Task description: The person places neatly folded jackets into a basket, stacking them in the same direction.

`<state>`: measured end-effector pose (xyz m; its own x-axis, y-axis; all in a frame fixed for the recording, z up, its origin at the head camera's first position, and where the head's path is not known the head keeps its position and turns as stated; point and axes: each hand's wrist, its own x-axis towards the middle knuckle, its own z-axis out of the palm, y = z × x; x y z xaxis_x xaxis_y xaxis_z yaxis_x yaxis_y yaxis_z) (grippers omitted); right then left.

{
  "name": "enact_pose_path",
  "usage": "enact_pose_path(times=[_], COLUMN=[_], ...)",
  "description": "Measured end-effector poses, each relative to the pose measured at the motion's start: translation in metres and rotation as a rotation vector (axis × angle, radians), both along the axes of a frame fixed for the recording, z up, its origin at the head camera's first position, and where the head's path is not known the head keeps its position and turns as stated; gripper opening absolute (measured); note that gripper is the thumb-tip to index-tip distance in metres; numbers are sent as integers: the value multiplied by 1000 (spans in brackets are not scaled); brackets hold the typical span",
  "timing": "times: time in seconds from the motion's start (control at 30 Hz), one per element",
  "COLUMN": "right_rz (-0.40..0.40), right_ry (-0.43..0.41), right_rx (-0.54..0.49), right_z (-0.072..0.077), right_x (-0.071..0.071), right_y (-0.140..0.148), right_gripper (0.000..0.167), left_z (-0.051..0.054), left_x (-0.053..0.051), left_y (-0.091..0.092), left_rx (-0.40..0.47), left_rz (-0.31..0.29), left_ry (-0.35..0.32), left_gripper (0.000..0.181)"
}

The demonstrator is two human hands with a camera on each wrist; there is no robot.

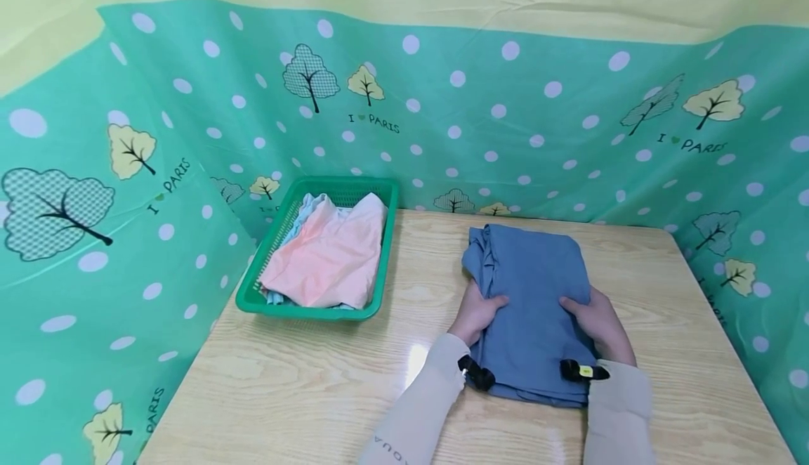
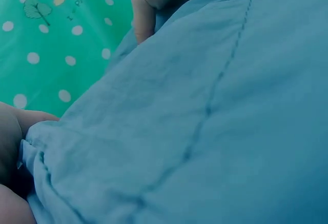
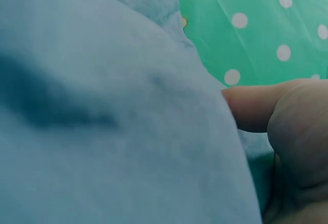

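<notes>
The folded cloth (image 1: 534,310) is at the right of the table (image 1: 303,388), toward its far edge. Left hand (image 1: 475,315) and right hand (image 1: 600,321) grip opposite sides, thumbs uppermost. Probably light and limp, its layers may slide; both sides, supported beneath, suit holding.

1 blu cloth (image 1: 536,310), 1 bskt (image 1: 303,312), 2 slvs (image 1: 420,402), 1 tbl (image 1: 297,381)

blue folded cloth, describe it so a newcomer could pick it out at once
On the light wooden table, look right of the green basket. A left hand and a right hand hold the folded blue cloth by opposite sides. Darker than the pink cloth and pale blue cloth, it alone is outside the basket.
</notes>
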<state>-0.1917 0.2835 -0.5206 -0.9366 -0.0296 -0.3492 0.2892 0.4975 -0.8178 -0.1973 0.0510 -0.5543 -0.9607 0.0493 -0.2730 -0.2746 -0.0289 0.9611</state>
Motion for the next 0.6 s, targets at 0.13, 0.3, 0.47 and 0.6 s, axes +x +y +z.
enact_pose_path(times=[0.13, 0.3, 0.47, 0.6], right_rz=[6, -4, -34, -52], right_ry=[53, 103, 148, 185], right_rx=[-27, -58, -72, -99], right_z=[-2, -2, 3, 8], right_x=[-1, -5, -6, -5], right_y=[-5, -19, -34, -44], right_gripper=[74, 71, 70, 70], left_z=[1, 7, 16, 22], left_x=[-2, -3, -6, -9], left_y=[-7, -19, -32, -43], left_rx=[-5, -15, -31, -36], left_rz=[15, 27, 15, -3], left_ry=[-19, -17, 11, 38], left_gripper=[74, 74, 76, 78])
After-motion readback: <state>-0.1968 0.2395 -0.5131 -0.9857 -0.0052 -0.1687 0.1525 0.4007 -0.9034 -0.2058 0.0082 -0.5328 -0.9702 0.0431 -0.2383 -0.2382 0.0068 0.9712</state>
